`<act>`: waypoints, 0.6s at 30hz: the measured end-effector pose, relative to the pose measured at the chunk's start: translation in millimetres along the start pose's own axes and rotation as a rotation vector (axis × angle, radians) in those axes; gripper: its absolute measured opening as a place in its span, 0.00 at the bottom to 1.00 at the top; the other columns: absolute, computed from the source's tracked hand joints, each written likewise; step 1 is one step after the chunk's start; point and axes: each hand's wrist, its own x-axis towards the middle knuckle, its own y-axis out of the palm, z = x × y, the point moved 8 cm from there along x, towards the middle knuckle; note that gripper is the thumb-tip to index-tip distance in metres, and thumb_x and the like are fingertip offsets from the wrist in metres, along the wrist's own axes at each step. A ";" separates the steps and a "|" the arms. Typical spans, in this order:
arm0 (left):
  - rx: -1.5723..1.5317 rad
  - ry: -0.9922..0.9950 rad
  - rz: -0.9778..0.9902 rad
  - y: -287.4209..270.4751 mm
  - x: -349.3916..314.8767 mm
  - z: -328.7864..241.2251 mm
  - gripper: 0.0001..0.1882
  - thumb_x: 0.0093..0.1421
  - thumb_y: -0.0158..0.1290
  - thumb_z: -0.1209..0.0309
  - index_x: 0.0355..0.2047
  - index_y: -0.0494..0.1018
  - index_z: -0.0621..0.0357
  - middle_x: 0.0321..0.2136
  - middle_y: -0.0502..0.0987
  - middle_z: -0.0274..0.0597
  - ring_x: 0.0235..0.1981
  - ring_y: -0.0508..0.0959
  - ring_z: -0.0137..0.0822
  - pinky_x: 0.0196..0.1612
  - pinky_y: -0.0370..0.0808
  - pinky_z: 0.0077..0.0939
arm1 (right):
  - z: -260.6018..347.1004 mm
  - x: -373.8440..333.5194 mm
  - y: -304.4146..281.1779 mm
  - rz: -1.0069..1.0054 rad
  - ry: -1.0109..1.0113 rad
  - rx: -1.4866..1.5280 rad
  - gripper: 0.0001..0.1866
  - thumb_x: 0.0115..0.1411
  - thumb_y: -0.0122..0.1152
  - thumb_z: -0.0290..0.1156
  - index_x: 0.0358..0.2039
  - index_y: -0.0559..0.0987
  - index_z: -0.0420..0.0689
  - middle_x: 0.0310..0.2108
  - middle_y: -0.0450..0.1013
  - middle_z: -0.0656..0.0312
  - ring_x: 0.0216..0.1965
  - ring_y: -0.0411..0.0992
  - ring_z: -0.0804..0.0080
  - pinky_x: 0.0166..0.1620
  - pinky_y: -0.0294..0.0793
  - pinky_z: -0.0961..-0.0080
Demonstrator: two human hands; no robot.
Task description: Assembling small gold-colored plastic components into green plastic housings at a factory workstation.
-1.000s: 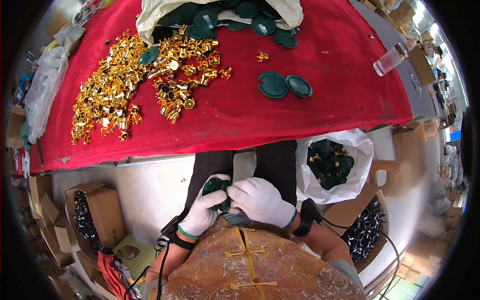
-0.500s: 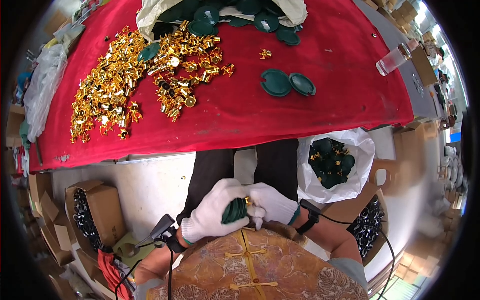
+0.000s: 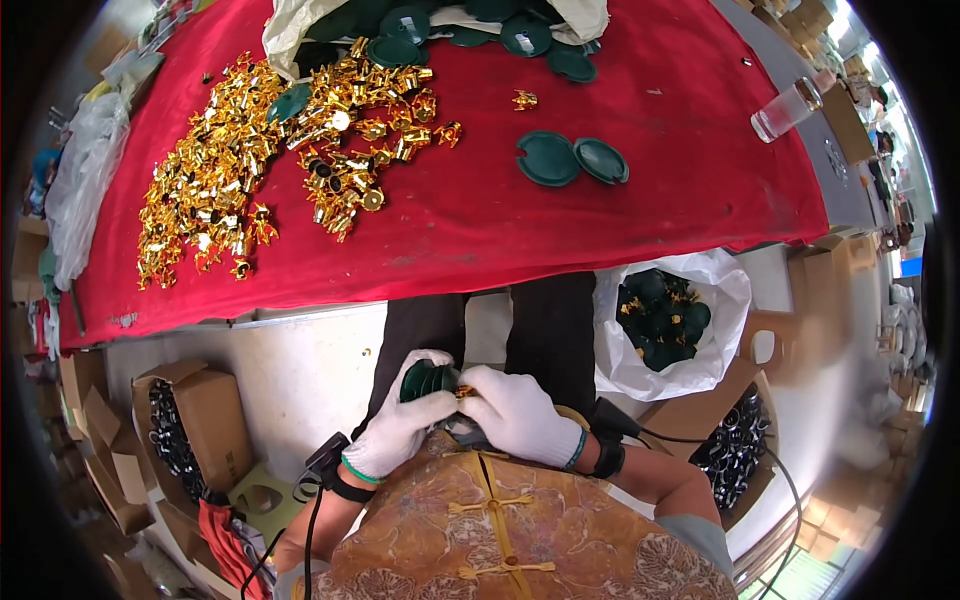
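Observation:
My left hand (image 3: 398, 425), in a white knit glove, is wrapped round a small stack of dark green discs (image 3: 428, 380) above my lap. White-gloved too, my right hand (image 3: 518, 415) pinches a small gold metal fitting (image 3: 463, 391) against the edge of that stack. My fingers hide most of the fitting. Beyond my knees, a wide heap of similar gold fittings (image 3: 215, 165) covers the left of the red cloth (image 3: 640, 215). Two loose green discs (image 3: 548, 158) lie right of the heap, with a single gold fitting (image 3: 525, 100) behind them.
A white sack (image 3: 290, 40) spills green discs at the far edge. To my right stands a white plastic bag (image 3: 720, 350) holding discs with gold fittings. Cartons of dark shiny parts flank me, a left carton (image 3: 215, 420) and a right carton (image 3: 680, 405). A clear glass (image 3: 785, 112) lies tipped at far right.
Both hands have shifted a little left. My left hand has turned, showing the disc stack from above, and my right hand has moved over the gold fitting at its side.

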 end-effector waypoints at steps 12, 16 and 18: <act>0.900 0.546 0.116 30.0 -7.0 -33.1 0.34 0.52 0.71 0.76 0.57 0.67 0.57 0.48 0.73 0.45 0.50 0.77 0.38 0.53 0.77 0.34 | -36.7 -4.0 8.2 0.279 0.570 0.565 0.18 0.75 0.59 0.44 0.47 0.79 0.40 0.27 0.74 0.62 0.27 0.79 0.70 0.31 0.77 0.68; 0.270 0.209 0.007 5.8 2.7 -19.3 0.29 0.60 0.63 0.81 0.60 0.67 0.56 0.47 0.73 0.38 0.48 0.78 0.32 0.52 0.79 0.30 | 10.1 7.8 -7.2 0.192 -0.068 -0.298 0.24 0.66 0.66 0.40 0.58 0.74 0.43 0.35 0.75 0.53 0.35 0.80 0.52 0.34 0.79 0.61; 0.019 0.084 -0.024 2.4 3.0 -12.3 0.27 0.63 0.61 0.78 0.62 0.67 0.56 0.47 0.74 0.39 0.46 0.80 0.33 0.51 0.81 0.31 | 7.6 3.2 -0.7 0.178 -0.143 -0.333 0.24 0.65 0.67 0.41 0.56 0.75 0.43 0.34 0.74 0.54 0.34 0.80 0.53 0.34 0.79 0.61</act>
